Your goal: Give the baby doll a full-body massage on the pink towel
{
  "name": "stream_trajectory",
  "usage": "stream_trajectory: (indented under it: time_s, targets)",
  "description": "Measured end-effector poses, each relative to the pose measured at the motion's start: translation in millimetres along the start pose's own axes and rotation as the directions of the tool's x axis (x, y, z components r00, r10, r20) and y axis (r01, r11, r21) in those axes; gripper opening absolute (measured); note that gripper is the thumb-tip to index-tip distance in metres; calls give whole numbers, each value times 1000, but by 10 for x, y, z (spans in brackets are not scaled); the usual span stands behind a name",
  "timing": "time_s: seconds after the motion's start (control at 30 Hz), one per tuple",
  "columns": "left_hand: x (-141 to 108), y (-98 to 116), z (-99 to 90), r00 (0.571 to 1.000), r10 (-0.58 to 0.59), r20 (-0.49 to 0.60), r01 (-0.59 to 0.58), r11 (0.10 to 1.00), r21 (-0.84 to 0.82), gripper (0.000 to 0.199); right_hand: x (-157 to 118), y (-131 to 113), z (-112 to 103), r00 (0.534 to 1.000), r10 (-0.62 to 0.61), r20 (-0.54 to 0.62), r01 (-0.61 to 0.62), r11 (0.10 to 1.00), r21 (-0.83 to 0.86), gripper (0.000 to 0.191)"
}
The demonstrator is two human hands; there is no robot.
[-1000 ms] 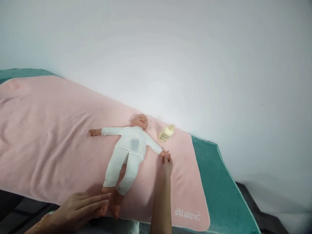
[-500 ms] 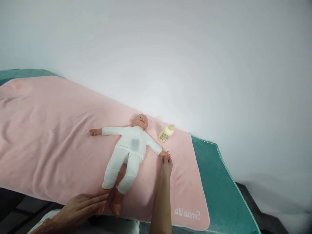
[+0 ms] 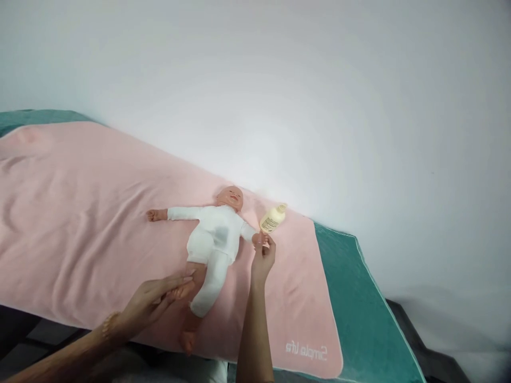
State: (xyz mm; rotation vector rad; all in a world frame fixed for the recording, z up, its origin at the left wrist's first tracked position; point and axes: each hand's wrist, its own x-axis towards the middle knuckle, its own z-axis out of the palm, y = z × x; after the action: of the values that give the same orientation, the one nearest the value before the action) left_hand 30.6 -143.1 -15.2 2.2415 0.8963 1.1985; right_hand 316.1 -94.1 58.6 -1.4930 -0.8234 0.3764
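Observation:
A baby doll (image 3: 225, 231) in a white body suit lies face up on a pink blanket (image 3: 99, 229), its head toward the wall. My left hand (image 3: 159, 295) is closed around the doll's foot on the left side, and that leg is bent up toward its belly. The doll's other leg lies stretched toward me. With my right hand (image 3: 264, 254) I pinch the doll's hand on the right side, the arm bent a little. Just beyond my right fingertips a pale yellow pump bottle (image 3: 273, 218) lies tilted on the blanket.
A white wall (image 3: 279, 96) rises behind the blanket. Green fabric (image 3: 351, 287) shows beneath the blanket on the right and at the far left. White lettering (image 3: 306, 350) marks the blanket's near right corner. Dark furniture parts lie below the edges.
My left hand has moved up and forward, bending the doll's leg toward its belly. My right hand has drawn the doll's hand inward and up, toward its body.

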Motion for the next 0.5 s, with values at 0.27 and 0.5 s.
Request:
stream_trajectory:
  time_s: [0.27,0.5]
  targets:
    - [647,190,-72,991,-135,-28,134,990,-38,37,-365,22,333,802,-352,482,457,881,-118,33]
    - [839,171,-73,974,-220,-61,216,974,-70,38,-367,64,344,784,-340,520,477,865,-154,36]
